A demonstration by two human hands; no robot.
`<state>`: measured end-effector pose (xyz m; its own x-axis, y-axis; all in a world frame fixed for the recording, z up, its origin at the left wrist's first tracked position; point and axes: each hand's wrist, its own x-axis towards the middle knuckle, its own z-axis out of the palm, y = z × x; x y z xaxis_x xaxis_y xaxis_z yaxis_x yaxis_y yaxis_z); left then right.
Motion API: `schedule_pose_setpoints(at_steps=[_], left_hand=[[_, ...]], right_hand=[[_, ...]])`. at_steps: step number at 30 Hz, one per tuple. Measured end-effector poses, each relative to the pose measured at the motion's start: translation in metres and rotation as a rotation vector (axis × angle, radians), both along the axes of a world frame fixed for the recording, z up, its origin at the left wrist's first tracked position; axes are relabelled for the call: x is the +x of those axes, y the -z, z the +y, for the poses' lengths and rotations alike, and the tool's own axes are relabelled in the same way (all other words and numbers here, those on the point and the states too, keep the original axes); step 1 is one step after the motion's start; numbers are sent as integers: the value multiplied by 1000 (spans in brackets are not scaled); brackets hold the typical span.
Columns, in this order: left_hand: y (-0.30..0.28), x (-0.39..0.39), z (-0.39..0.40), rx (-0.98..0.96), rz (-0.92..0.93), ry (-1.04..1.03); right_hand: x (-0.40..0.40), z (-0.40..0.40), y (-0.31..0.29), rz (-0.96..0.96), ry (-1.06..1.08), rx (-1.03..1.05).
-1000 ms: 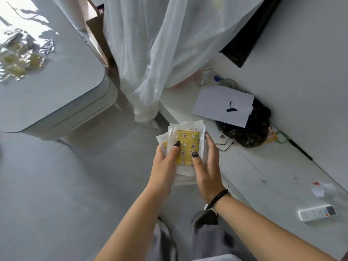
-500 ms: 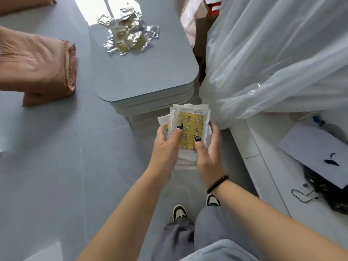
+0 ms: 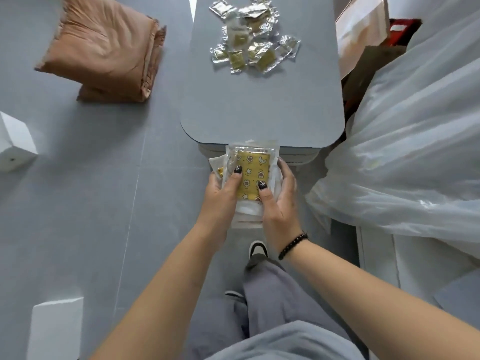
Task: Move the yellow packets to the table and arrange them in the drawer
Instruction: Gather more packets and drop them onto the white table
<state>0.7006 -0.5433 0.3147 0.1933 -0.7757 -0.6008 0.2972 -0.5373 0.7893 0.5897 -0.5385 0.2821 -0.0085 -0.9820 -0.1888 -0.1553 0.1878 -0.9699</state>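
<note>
A stack of yellow packets (image 3: pixel 253 167) in clear wrappers, printed with stars and flowers, is held between both hands just in front of the grey table (image 3: pixel 262 110). My left hand (image 3: pixel 220 196) grips its left side with the thumb on top. My right hand (image 3: pixel 279 201) grips the right side, thumb also on top. Several more yellow packets (image 3: pixel 252 37) in crinkled clear wrappers lie scattered at the table's far end. The drawer front (image 3: pixel 296 155) under the near table edge looks shut, partly hidden by the stack.
A brown padded bag (image 3: pixel 104 50) lies on the floor to the left. White boxes (image 3: pixel 15 146) sit at the left edge. A large sheet of clear plastic (image 3: pixel 405 152) crowds the table's right side, with cardboard (image 3: pixel 361 35) behind it. My legs and shoe (image 3: pixel 258 249) are below.
The view has swung left from the white shelf and plastic sheet to face the grey table straight on. Both hands have kept the same grip on the stack, now close to the table's near edge.
</note>
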Motion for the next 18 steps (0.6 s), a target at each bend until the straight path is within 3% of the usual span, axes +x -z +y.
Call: schedule_pose_setpoints(at_steps=[10,18], left_hand=[[2,92,-69,79,-31,-87],[10,206,-170,98,-69,184]], right_hand=[[90,-76,-6,60,-118,53],[202,-146,-1,89,80,114]])
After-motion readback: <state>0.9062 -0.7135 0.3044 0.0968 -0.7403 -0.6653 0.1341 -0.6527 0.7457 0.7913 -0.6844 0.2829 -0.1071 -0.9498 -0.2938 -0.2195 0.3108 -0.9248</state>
